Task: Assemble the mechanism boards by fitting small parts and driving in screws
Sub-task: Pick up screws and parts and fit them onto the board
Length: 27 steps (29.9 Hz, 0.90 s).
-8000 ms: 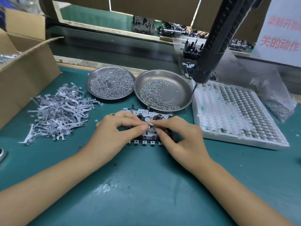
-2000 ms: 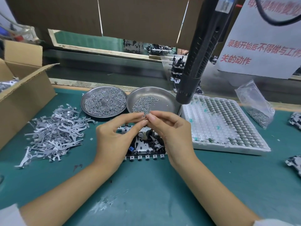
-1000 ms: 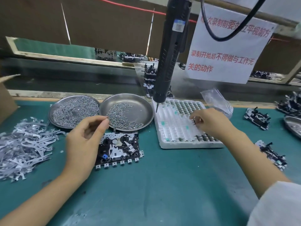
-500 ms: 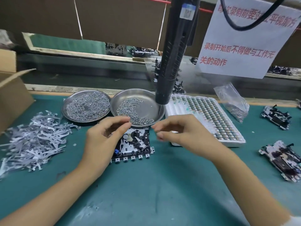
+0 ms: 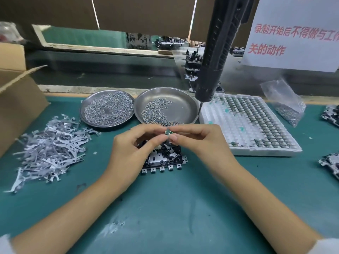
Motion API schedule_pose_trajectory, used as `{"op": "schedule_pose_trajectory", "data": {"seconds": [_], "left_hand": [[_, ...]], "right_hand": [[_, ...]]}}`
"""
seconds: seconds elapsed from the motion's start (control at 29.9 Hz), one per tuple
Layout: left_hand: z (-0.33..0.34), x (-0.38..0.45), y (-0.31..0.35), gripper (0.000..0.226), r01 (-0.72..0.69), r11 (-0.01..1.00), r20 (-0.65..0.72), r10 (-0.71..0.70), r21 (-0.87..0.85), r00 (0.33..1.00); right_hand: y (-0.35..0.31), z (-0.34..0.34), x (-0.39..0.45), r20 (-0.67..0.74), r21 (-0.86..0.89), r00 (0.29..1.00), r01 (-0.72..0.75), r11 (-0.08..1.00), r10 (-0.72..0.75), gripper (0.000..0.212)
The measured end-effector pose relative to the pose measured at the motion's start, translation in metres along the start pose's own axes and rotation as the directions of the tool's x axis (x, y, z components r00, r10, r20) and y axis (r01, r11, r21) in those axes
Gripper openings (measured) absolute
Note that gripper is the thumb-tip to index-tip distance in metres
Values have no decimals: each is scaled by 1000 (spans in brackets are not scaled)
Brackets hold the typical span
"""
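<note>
A black and silver mechanism board [image 5: 165, 159] lies on the green mat at the centre, partly hidden under my hands. Just above it, my left hand [image 5: 132, 149] and my right hand [image 5: 200, 140] meet fingertip to fingertip and pinch a small green and metal part [image 5: 168, 132] between them. A white foam tray [image 5: 245, 123] holding rows of such small parts sits to the right. Two steel dishes of screws [image 5: 107, 110] [image 5: 166, 105] stand behind the board. A black electric screwdriver [image 5: 214, 57] hangs above the right dish and the tray.
A heap of grey metal levers [image 5: 51, 143] lies at the left, beside an open cardboard box [image 5: 16, 99]. A clear bag of screws [image 5: 286, 103] sits behind the tray. More mechanism boards [image 5: 330, 164] lie at the right edge. A white sign hangs at the upper right.
My right hand reached to the foam tray, took a small part and came back over the board. Both hands now pinch that part together.
</note>
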State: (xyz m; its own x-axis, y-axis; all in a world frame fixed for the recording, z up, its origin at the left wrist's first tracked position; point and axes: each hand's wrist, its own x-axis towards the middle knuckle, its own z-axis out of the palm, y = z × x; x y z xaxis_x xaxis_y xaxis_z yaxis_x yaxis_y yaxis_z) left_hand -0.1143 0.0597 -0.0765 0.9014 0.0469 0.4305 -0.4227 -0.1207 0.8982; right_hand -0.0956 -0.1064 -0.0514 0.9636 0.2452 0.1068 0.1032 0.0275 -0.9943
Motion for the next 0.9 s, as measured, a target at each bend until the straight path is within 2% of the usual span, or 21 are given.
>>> {"op": "schedule_pose_trajectory", "data": {"seconds": [0.17,0.27,0.37,0.57,0.9], "left_hand": [[0,0,-1,13,10,1000,12,-10,17,1000],[0,0,-2,13,2,1000,17,-3,23,1000],[-1,1,-2,13,-77,992,21,75,105,997],[-3,2,-1,32,-143,964,-21,152,222,988],[-13,-2,8,36,-191,912,72,177,362,982]], "right_hand": [[2,0,-1,3,10,1000,24,1000,-24,20],[4,1,-1,6,-43,999,38,998,-38,18],[5,1,-1,-2,-56,999,54,997,-54,18],[8,3,-3,32,-138,991,133,981,-130,19],[11,7,-9,66,-279,955,296,914,-289,21]]}}
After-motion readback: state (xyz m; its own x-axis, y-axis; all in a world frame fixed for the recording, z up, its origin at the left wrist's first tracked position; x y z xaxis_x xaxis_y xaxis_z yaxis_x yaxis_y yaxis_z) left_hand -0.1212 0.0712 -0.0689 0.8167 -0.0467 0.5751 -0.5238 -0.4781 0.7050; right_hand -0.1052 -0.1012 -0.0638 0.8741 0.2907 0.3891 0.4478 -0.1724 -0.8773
